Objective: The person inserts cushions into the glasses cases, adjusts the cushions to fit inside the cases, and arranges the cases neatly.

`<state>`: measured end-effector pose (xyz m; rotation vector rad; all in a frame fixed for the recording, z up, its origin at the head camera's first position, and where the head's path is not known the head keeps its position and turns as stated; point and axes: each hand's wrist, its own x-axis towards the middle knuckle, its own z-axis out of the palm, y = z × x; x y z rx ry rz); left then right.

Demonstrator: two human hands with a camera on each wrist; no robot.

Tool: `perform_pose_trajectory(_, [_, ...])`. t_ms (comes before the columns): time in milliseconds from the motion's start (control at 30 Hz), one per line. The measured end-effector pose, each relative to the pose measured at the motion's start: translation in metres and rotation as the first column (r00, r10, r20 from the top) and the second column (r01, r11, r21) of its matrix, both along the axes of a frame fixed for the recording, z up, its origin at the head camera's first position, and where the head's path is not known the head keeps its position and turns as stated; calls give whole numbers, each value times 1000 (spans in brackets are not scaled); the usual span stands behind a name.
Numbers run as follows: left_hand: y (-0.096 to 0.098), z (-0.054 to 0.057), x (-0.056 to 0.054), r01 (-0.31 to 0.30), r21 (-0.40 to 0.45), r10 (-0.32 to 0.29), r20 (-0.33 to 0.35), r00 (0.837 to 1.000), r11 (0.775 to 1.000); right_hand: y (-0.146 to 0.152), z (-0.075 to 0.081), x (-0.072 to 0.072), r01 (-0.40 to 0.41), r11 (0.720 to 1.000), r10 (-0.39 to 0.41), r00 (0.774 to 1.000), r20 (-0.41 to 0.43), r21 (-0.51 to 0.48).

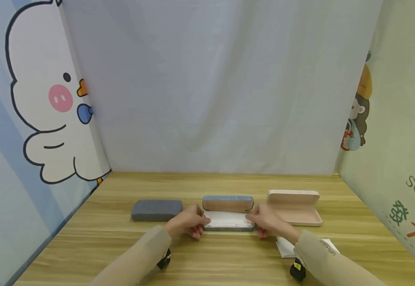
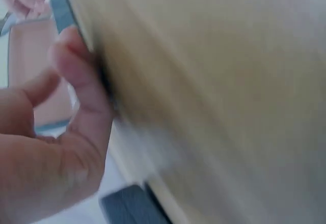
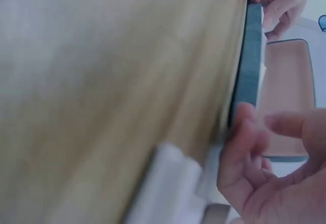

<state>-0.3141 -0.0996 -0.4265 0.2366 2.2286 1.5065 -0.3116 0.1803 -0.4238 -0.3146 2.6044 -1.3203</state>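
A blue glasses case stands with its lid up in the middle of the table, and a white cloth lies flat inside it. My left hand holds the case's left end, thumb over the cloth and curled fingers against the outside. At the opposite end my right hand does likewise, its thumb at the cloth's right edge. In the left wrist view the left fingers touch the case's outer wall. The right wrist view has the right fingers at the case's other end; the thumb reaches over the inside.
A closed dark grey glasses case sits to the left. To the right stands an open pale pink case. Folded white cloth lies partly under my right forearm. A pale curtain hangs behind the wooden table.
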Motion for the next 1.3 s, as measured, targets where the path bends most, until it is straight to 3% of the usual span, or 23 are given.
perform_pose_trajectory(200, [-13,5,-6,99,7,-99,47,994,995,8,12,2,-89,996,88,986,142,3])
perform_pose_trajectory(367, [-7,1,-7,161,30,-163,56,985,986,13,8,-2,-176,982,184,972,147,-70])
perform_pose_trajectory(700, [-6,-5,-12,150,55,-152,34,988,987,16,-1,-10,-181,969,213,958,194,-169])
perform_pose_trajectory(933, [-9,-8,-13,125,123,-137,97,986,985,20,-6,-14,-184,943,256,934,250,-279])
perform_pose_trajectory(1300, [-8,-12,-14,100,196,-124,118,985,976,24,-11,-15,-188,919,285,924,255,-347])
